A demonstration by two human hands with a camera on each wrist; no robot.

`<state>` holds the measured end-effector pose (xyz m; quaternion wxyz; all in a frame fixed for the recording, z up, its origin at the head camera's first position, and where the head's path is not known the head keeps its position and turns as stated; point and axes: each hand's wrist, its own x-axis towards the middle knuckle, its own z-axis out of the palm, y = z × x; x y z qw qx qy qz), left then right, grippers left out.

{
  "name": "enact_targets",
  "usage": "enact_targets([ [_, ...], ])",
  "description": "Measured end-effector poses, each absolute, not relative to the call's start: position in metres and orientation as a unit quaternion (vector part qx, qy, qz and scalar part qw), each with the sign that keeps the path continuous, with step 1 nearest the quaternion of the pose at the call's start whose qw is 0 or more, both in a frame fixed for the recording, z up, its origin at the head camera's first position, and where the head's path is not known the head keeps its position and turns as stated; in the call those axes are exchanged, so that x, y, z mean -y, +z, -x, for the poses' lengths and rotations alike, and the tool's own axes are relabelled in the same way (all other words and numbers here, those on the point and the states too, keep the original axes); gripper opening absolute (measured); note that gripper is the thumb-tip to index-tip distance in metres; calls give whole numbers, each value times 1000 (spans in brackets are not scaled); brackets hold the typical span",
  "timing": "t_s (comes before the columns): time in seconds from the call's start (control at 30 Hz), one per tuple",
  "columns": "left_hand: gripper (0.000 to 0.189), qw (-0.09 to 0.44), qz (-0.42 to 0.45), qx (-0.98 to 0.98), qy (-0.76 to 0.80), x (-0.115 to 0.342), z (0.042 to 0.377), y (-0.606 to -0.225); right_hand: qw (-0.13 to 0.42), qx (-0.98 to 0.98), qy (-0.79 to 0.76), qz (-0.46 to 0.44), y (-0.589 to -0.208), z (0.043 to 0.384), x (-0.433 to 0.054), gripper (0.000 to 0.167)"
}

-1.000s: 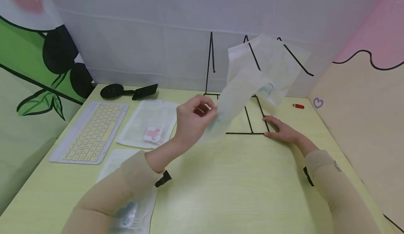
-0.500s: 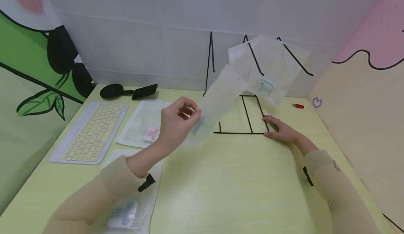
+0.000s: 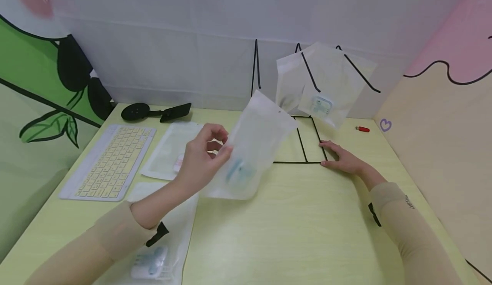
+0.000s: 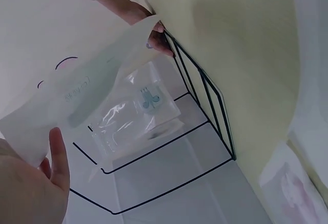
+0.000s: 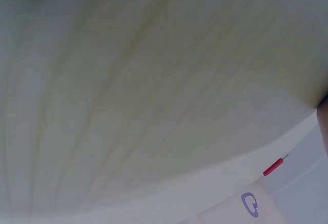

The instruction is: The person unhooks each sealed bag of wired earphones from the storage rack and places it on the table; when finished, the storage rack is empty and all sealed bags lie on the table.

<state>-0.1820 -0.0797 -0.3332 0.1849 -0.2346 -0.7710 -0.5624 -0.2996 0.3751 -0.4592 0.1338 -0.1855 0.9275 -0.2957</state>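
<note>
My left hand (image 3: 201, 159) pinches the edge of a frosted white plastic bag (image 3: 265, 131) with a blue print, held tilted above the table. In the left wrist view the bag (image 4: 87, 88) spreads out past my fingers. A black wire rack (image 3: 294, 162) with upright hooks stands at the back. Several similar frosted bags (image 3: 340, 73) hang from its middle and right arms, overlapping each other. My right hand (image 3: 344, 159) grips the right end of the rack's base, thumb by the front corner. The right wrist view shows mostly tabletop, with only a sliver of hand.
Left on the table lie a white keyboard (image 3: 115, 161), a black spatula-like tool (image 3: 174, 112), and two more frosted bags, one farther back (image 3: 163, 157) and one nearer (image 3: 178, 242). A small red object (image 3: 362, 129) lies at the right rear. A white curtain (image 3: 153, 54) hangs behind.
My left hand has drawn the bag leftward and nearer, away from the rack's arms, and the bag has turned its face toward the camera. My right hand has stayed on the rack.
</note>
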Motion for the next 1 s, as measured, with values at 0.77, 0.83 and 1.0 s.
enact_targets([
  [0.77, 38, 13, 241, 807, -540, 112, 171, -372, 137, -929, -292, 184, -458, 298, -374, 72],
  [0.83, 40, 2, 228, 813, -536, 116, 170, -374, 136, -929, -291, 184, -459, 299, -374, 72],
  [1.0, 43, 4, 232, 839, -492, 121, 165, -376, 137, -929, -292, 180, -459, 299, -374, 73],
])
